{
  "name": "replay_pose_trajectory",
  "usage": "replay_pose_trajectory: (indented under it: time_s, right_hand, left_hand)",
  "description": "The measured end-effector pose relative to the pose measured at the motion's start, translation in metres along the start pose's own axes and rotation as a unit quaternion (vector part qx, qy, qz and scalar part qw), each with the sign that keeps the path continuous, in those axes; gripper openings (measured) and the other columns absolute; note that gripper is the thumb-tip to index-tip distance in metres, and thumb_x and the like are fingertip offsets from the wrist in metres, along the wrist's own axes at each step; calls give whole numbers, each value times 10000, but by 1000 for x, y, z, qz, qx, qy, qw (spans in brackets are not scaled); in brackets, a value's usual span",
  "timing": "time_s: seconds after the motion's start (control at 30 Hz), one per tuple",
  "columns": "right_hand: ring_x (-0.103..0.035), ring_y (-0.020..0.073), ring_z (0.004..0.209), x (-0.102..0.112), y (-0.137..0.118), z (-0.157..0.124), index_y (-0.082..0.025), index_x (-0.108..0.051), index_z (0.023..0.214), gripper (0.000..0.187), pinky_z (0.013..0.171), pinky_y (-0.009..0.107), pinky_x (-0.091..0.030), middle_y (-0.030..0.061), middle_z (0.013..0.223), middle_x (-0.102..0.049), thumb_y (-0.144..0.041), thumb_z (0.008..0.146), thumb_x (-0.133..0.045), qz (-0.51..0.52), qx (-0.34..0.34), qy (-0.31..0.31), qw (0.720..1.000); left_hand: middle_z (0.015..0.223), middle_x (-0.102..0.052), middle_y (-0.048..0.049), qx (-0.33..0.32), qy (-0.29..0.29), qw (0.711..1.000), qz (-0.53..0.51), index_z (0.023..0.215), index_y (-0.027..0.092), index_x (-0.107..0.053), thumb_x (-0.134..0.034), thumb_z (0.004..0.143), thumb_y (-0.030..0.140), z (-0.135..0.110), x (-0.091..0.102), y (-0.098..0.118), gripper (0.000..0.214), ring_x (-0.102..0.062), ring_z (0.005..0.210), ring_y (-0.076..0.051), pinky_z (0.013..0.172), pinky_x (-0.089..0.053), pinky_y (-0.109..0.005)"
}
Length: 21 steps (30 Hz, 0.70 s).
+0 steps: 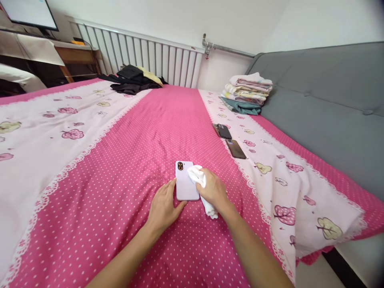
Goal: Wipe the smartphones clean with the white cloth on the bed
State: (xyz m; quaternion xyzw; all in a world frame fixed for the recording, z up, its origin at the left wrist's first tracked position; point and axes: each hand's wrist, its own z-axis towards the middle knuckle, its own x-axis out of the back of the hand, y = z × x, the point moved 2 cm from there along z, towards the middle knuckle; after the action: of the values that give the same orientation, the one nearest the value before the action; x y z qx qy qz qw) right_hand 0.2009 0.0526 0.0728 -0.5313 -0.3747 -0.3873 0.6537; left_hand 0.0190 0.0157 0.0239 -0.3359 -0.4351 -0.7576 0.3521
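Note:
A pale lilac smartphone (186, 186) lies back side up on the pink dotted bedsheet (120, 196), its two-lens camera at the upper left corner. My right hand (213, 188) is closed round a white cloth (197, 175), which touches the phone's right side; part of the cloth hangs below the hand onto the sheet. At the phone's left and lower edges rests my left hand (165, 204), fingers stretched out and thumb apart, steadying contact along the edge without wrapping round it.
Right of the phone lie a dark phone (224, 131) and a brown phone case or phone (236, 149). Folded clothes (247, 93) are stacked by the grey headboard (324, 88). Dark clothes (135, 80) lie near the white radiator (144, 52). A desk with a monitor (30, 14) stands far left.

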Motion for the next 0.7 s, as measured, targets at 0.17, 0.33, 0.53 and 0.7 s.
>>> replay_pose_trajectory:
  time_s: [0.17,0.33,0.53,0.7]
  right_hand:
    - [-602,217,1004,0,1,1,-196,-551,1179,406,851,275,-448,61,1118,-646,-201,774,-527,-7,7,-8,1000]
    - [-605,224,989,0,3,1,-199,-556,1181,410,839,280,-454,60,1101,-648,-212,772,-533,-15,8,-4,1000]
    - [-603,227,995,0,3,1,-203,-551,1197,431,842,290,-461,58,1134,-639,-206,766,-537,-9,12,-3,1000]
    - [-598,218,1013,0,3,0,-215,-551,1197,432,886,282,-447,47,1135,-642,-216,765,-547,-7,8,1,1000]
  left_hand:
    - [1244,-599,-158,1,-4,1000,-8,1323,172,-360,-595,790,374,2,2,3,617,-578,1132,-310,948,-472,-493]
    - [1251,-595,-155,0,-11,1000,-12,1323,172,-369,-602,788,381,2,2,4,619,-570,1142,-317,956,-463,-500]
    - [1238,-603,-159,7,-20,1000,-16,1315,152,-377,-587,796,379,2,3,6,604,-569,1140,-311,957,-464,-489]
    - [1228,-606,-168,8,-21,1000,-18,1315,139,-374,-588,792,395,3,3,6,620,-567,1140,-321,967,-453,-501]
